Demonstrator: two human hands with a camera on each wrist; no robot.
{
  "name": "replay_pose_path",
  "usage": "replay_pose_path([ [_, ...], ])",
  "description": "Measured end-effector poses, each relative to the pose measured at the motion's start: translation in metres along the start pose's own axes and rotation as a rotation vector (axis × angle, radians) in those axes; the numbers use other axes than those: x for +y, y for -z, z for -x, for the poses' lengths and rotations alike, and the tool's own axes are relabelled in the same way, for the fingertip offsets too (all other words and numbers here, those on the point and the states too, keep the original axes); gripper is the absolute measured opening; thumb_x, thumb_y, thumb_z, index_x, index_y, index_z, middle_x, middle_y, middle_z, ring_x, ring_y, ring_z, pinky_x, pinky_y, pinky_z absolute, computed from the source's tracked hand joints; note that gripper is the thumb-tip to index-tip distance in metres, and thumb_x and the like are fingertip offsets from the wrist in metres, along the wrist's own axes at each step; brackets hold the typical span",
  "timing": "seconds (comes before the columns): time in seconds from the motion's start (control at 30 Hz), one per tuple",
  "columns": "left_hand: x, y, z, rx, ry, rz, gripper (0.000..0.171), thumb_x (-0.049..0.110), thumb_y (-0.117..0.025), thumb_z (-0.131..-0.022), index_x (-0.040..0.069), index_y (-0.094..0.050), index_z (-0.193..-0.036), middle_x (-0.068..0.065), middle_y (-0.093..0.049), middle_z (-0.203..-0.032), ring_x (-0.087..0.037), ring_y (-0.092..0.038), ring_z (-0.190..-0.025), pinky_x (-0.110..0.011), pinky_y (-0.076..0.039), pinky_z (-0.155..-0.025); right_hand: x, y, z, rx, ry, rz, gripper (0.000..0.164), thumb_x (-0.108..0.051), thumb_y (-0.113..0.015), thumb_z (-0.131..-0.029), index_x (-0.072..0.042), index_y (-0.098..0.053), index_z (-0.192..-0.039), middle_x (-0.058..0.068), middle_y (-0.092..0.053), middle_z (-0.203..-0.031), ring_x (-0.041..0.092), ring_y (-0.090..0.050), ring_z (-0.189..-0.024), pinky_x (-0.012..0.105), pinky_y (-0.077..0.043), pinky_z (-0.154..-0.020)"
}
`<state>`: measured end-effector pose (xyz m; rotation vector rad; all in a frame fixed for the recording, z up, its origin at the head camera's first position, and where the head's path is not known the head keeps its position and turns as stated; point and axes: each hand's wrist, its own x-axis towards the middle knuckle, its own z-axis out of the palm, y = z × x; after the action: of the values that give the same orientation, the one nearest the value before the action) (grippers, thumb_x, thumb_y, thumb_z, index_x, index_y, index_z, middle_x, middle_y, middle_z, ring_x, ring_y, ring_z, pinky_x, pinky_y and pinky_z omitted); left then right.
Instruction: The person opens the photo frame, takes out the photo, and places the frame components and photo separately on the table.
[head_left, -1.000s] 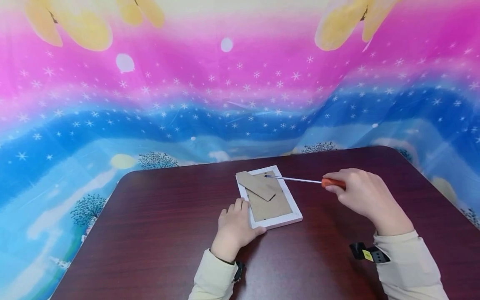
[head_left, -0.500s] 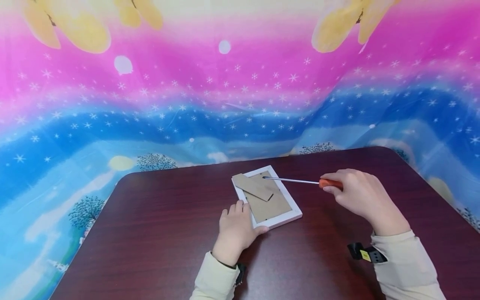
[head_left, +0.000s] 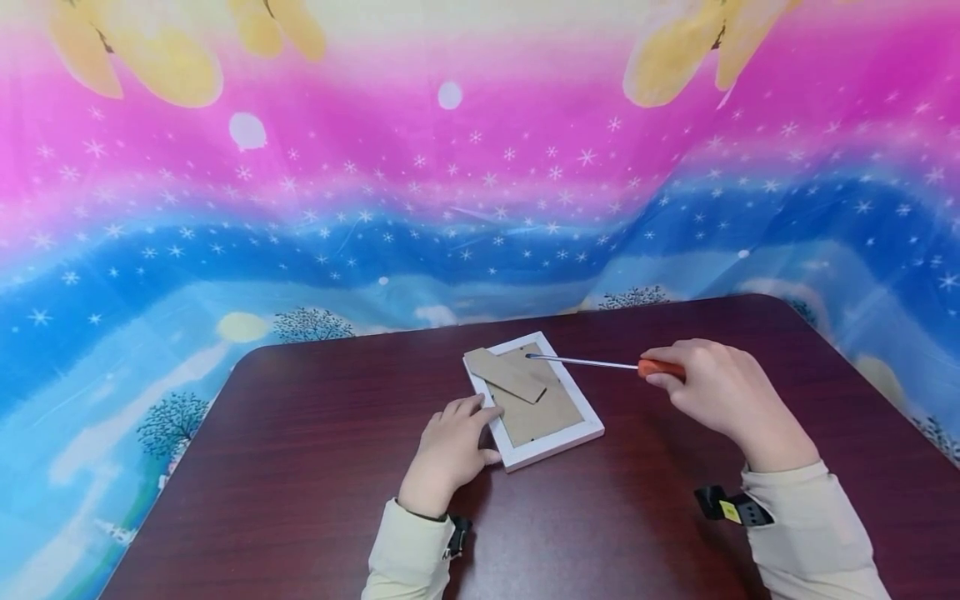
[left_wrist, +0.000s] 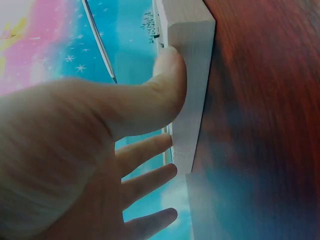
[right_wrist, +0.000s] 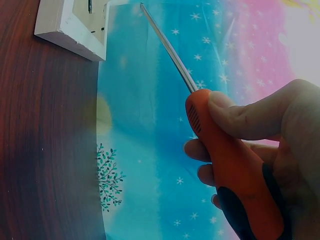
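Note:
A white picture frame lies back side up on the table, with a brown backing board and a brown stand flap slanting across it. My left hand is at the frame's left edge, fingertips on the rim. In the left wrist view its thumb lies against the frame's side, and the other fingers are extended. My right hand grips the orange handle of a screwdriver. The screwdriver's shaft points left, and its tip overlaps the backing's upper part in the head view.
The dark red-brown table has rounded far corners. A printed cloth with snowflakes and trees hangs behind it. A black strap device is at my right wrist.
My left hand has slid left and its thumb has come off the frame's near edge. Over the first half second the frame shifted slightly left; the screwdriver has hardly moved since then.

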<state>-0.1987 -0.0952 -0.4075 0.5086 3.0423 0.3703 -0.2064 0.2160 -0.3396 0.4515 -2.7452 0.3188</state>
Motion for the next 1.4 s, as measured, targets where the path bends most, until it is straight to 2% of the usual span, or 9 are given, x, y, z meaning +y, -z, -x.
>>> replay_pose_path([
  [0.23, -0.004, -0.004, -0.003, 0.059, -0.036, 0.005, 0.070, 0.044, -0.076, -0.065, 0.020, -0.059, -0.128, -0.012, -0.051, -0.142, -0.031, -0.044, -0.128, -0.052, -0.044, -0.100, -0.001, -0.001, -0.001, -0.007, 0.002, 0.000, 0.028, -0.019, -0.071, -0.077, -0.011, -0.074, -0.104, 0.011, -0.075, -0.083, 0.019, -0.054, -0.063, 0.043, -0.051, -0.058],
  [0.63, 0.007, -0.004, 0.001, 0.075, -0.013, 0.001, 0.066, 0.048, -0.075, -0.067, 0.017, -0.060, -0.123, -0.016, -0.049, -0.142, -0.031, -0.044, -0.128, -0.052, -0.044, -0.100, -0.001, -0.001, -0.002, -0.006, 0.009, 0.006, 0.027, -0.020, -0.071, -0.077, -0.013, -0.074, -0.103, 0.009, -0.075, -0.081, 0.018, -0.054, -0.064, 0.043, -0.051, -0.059],
  [0.93, 0.028, -0.008, 0.005, 0.088, 0.052, -0.112, 0.068, 0.058, -0.070, -0.068, 0.017, -0.060, -0.121, -0.016, -0.052, -0.140, -0.030, -0.048, -0.123, -0.052, -0.046, -0.096, -0.002, -0.002, -0.001, -0.026, 0.000, 0.010, 0.028, -0.020, -0.071, -0.077, -0.012, -0.074, -0.104, 0.008, -0.075, -0.080, 0.017, -0.053, -0.062, 0.041, -0.050, -0.057],
  [1.13, 0.038, -0.009, 0.005, 0.149, 0.051, -0.205, 0.067, 0.063, -0.070, -0.064, 0.016, -0.064, -0.111, -0.013, -0.062, -0.123, -0.028, -0.054, -0.111, -0.048, -0.048, -0.088, -0.001, -0.003, 0.000, -0.035, -0.002, 0.003, 0.028, -0.020, -0.071, -0.078, -0.013, -0.074, -0.104, 0.008, -0.074, -0.081, 0.016, -0.052, -0.062, 0.039, -0.049, -0.057],
  [1.23, 0.041, -0.010, 0.004, 0.161, 0.053, -0.219, 0.067, 0.065, -0.070, -0.062, 0.016, -0.065, -0.109, -0.012, -0.063, -0.118, -0.027, -0.054, -0.108, -0.047, -0.048, -0.087, -0.001, -0.002, 0.000, -0.036, -0.007, 0.001, 0.028, -0.020, -0.071, -0.078, -0.013, -0.074, -0.104, 0.008, -0.075, -0.082, 0.017, -0.052, -0.062, 0.040, -0.050, -0.057],
  [1.4, 0.043, -0.012, 0.003, 0.188, 0.046, -0.204, 0.067, 0.064, -0.071, -0.061, 0.014, -0.067, -0.106, -0.010, -0.064, -0.120, -0.026, -0.054, -0.111, -0.047, -0.048, -0.086, -0.002, -0.001, 0.000, -0.044, -0.011, -0.003, 0.028, -0.020, -0.071, -0.078, -0.013, -0.074, -0.104, 0.008, -0.074, -0.081, 0.016, -0.051, -0.061, 0.037, -0.048, -0.056],
])
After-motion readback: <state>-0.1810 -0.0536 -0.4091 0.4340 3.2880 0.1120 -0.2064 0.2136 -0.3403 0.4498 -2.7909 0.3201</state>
